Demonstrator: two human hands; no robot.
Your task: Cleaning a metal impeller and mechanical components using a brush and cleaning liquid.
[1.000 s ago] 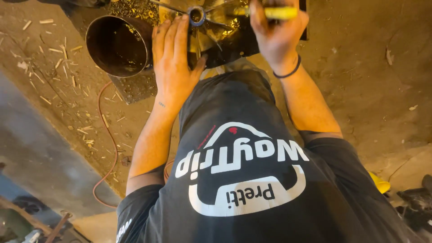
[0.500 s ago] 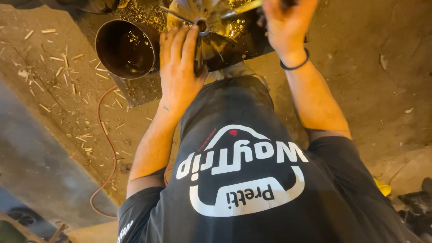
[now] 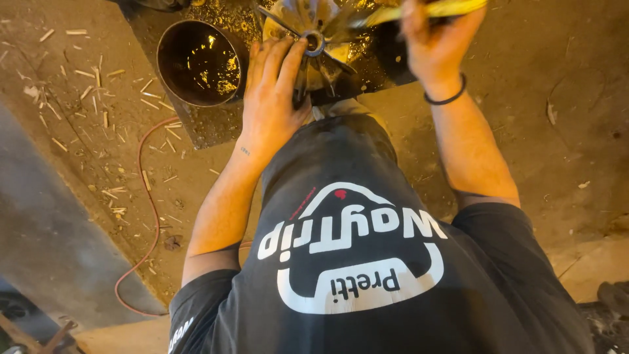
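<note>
Fingers of the left hand lie spread flat on a brass-coloured finned metal wheel, which sits on a dark plate on the floor at the top of the view. Beside it the right hand is closed around a yellow-handled tool. Left of the wheel stands a dark round pot, and a red cable curls across the dusty floor.
</note>
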